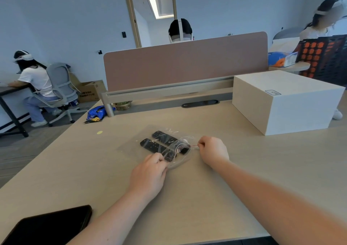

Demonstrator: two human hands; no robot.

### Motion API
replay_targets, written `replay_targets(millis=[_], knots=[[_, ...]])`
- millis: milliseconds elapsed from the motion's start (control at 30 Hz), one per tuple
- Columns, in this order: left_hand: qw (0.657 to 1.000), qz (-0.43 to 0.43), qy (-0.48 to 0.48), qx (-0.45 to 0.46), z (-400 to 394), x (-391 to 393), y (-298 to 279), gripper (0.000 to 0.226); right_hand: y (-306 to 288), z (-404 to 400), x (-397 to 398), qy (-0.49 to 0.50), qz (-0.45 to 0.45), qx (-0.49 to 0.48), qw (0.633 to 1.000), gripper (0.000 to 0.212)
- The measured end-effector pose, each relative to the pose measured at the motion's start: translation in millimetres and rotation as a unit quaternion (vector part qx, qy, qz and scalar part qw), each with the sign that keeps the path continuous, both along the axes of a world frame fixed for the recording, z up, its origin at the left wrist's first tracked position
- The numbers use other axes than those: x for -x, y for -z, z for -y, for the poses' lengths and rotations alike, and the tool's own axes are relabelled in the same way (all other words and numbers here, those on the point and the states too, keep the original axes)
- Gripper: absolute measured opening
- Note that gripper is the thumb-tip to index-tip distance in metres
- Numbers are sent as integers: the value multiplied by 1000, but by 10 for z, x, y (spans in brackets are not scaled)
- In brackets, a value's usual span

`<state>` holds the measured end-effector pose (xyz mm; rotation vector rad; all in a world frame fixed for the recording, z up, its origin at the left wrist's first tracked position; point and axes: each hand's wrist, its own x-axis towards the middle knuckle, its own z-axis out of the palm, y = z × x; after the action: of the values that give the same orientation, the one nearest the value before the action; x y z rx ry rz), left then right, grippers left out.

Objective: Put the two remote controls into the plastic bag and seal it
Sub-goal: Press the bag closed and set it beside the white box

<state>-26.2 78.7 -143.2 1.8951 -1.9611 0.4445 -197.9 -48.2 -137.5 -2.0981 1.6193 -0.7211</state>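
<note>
Two black remote controls (152,146) (165,137) lie side by side inside a clear plastic bag (142,134) in the middle of the desk. Their near ends sit at the bag's mouth, where the plastic bulges upward. My left hand (150,173) pinches the near left corner of the bag's mouth. My right hand (213,150) pinches the right corner, where a thin red seal line shows. The mouth between my hands gapes, arched above the desk.
A large white box (285,101) stands on the desk at the right. A black tablet (48,224) lies at the near left edge. A brown divider panel (184,60) closes the far side. A blue snack bag (96,113) lies far left. People sit beyond.
</note>
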Motion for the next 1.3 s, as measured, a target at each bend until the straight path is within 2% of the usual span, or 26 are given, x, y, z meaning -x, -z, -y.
replay_targets(millis=[133, 300, 500, 600, 633, 733, 800, 867, 933, 1033, 1100, 1200, 1300], knots=[[997, 71, -16, 1, -23, -65, 27, 18, -66, -53, 31, 8, 5, -14, 1000, 23], [991, 134, -14, -6, -75, -224, 10, 38, -244, -73, 164, 45, 159, -111, 980, 12], [990, 139, 8, -30, -129, -332, 66, 32, -288, -135, 265, 56, 267, -186, 944, 11], [994, 100, 31, -8, -187, -351, 30, 8, -304, -162, 296, 69, 264, -177, 946, 10], [995, 94, 35, 8, -210, -339, -2, 10, -302, -164, 298, 70, 262, -174, 947, 10], [989, 142, 17, 22, -273, -300, -142, 15, -286, -173, 294, 66, 245, -165, 953, 9], [977, 211, -15, 17, -274, -285, -187, 43, -283, -183, 290, 58, 221, -149, 962, 9], [973, 228, -42, 10, -271, -275, -204, 59, -292, -204, 291, 45, 176, -121, 976, 12], [976, 214, -33, 22, -280, -267, -207, 51, -309, -246, 290, 27, 110, -78, 991, 18], [986, 158, 15, 58, -345, -219, -228, 12, -350, -362, 282, -24, 14, 42, 999, 25], [985, 160, 24, 60, -377, -194, -237, 12, -370, -468, 256, -118, -34, 123, 985, 34], [980, 168, 51, 90, -368, -186, -242, 16, -391, -664, 169, -283, -57, 173, 941, 50], [967, 181, 98, 151, -333, -180, -269, 24, -317, -697, 48, -346, -132, 244, 896, 50]])
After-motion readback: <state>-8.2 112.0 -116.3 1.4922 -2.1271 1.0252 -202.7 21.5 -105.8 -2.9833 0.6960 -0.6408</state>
